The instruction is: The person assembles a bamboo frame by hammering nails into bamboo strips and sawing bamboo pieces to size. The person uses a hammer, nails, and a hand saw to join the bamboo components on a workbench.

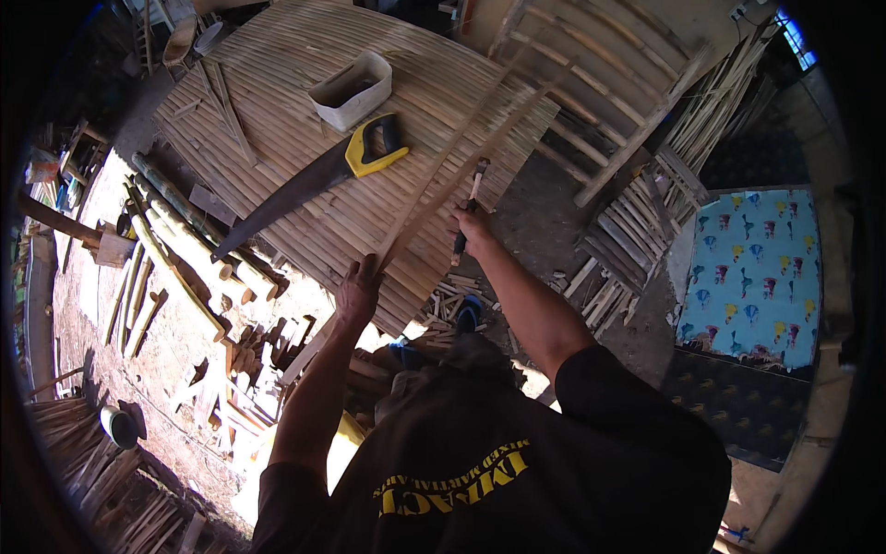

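Two long thin bamboo strips (443,180), blurred toward their far ends, slant up and away across the slatted bamboo platform (277,102). My left hand (358,291) is closed round their near ends at the platform's front edge. In my right hand (471,228) is a hammer (474,185), gripped by its dark handle with its head pointing away from me, beside the platform's right edge. Left of the strips, a handsaw (314,185) with a yellow and black handle lies on the slats. Behind the saw stands a whitish plastic container (353,90), cut open at the top.
Loose strips (226,111) rest on the platform's left part. Bamboo poles (185,235) and wood offcuts (240,379) cover the ground at left. A bamboo frame (600,83) leans at the far right, near stacked slats (637,222) and a blue patterned sheet (749,277).
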Available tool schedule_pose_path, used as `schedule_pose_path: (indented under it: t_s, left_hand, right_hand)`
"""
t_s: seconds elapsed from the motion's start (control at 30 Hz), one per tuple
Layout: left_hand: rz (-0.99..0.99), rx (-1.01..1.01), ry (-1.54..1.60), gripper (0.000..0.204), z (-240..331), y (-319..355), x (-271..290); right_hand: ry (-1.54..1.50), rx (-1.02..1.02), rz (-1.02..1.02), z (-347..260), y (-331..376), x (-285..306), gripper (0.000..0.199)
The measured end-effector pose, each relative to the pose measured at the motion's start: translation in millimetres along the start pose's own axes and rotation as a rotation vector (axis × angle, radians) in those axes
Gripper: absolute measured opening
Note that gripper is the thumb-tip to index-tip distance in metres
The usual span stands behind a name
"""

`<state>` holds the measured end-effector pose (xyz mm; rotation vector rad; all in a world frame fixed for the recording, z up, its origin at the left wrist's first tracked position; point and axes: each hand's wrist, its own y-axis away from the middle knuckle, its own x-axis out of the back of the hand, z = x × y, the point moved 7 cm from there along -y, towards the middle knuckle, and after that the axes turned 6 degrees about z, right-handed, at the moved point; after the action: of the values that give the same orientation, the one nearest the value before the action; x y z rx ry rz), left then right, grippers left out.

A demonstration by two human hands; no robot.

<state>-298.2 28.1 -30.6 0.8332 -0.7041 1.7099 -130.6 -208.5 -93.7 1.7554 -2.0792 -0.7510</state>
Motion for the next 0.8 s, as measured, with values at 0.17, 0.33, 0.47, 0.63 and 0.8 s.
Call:
schedule_pose_path:
  t_s: [0.17, 0.33, 0.47, 0.63, 0.8]
  left_hand:
    - [-0.079, 0.049, -0.057, 0.047, -11, -45, -15]
    - [0.028, 0.069, -0.102, 0.036, -62, -52, -1]
    - [0.169, 0.072, -0.052, 0.036, -64, -61, 7]
    - [0.273, -0.079, 0.151, 0.03, -20, -156, 41]
    - [0.336, -0.256, 0.208, 0.025, 15, -324, 74]
  right_hand:
    - [0.087, 0.047, -0.055, -13, 10, 11, 0.022]
    - [0.29, 0.258, 0.015, -28, -2, 40, 0.017]
    - [0.57, 0.619, 0.071, -65, -8, 32, 0.028]
    - [0.701, 0.685, -0.155, -97, -27, -35, 0.032]
    - [0.63, 0.69, -0.284, -109, -78, -110, 0.028]
